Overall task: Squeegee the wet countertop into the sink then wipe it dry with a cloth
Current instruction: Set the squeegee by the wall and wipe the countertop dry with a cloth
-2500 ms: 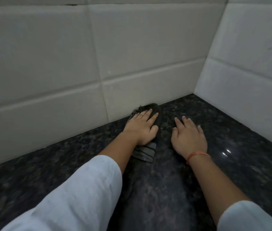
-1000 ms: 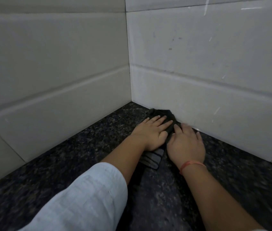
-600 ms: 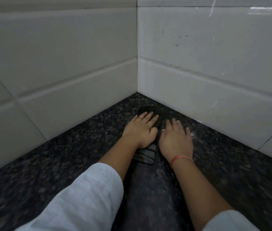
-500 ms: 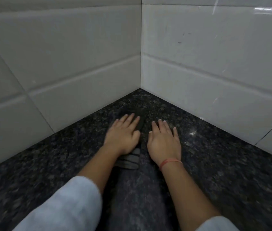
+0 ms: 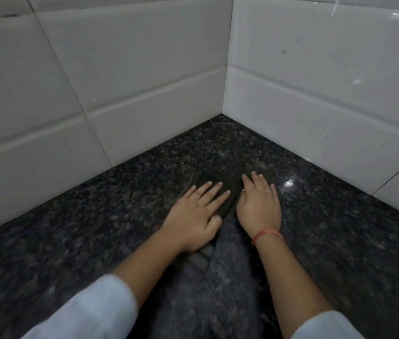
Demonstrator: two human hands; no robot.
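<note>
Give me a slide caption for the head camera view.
Both hands, left hand and right hand, press a dark cloth flat on the speckled countertop near the tiled corner.

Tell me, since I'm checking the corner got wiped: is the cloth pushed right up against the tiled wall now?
No, the cloth lies flat under both hands, with bare countertop between it and the tiled wall.
</note>
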